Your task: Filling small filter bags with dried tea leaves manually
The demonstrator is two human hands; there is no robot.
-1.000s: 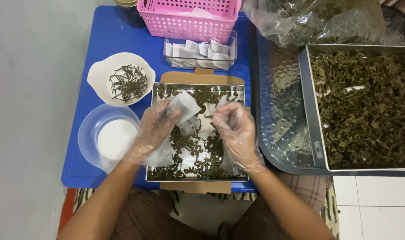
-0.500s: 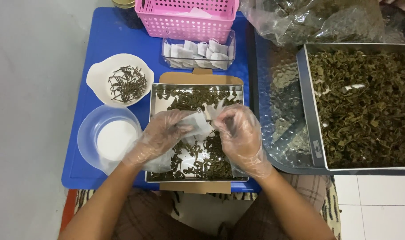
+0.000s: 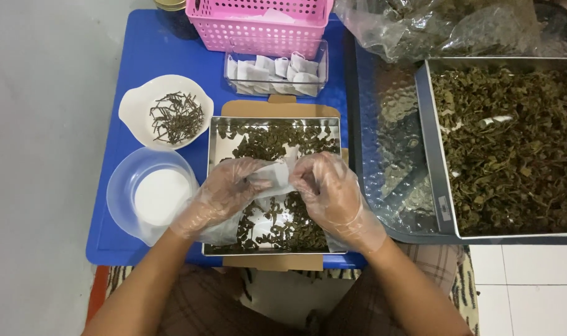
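Two gloved hands pinch one small white pouch over a steel tray.
Big→small: blue surface [image 3: 140,56]; large tray of dried leaves [image 3: 507,143] at right; steel tray [image 3: 212,143] w/ leaf bits at centre; left hand [image 3: 224,190] & right hand [image 3: 330,193], fingers pressed on the pouch [image 3: 272,176] from both sides, just above tray; white bowl [image 3: 134,102] w/ stems upper left.

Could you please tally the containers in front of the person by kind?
Metal trays: 2, small and large
Bowls: 2, white and clear
Pink basket: 1
Clear box of sachets: 1
Total: 6
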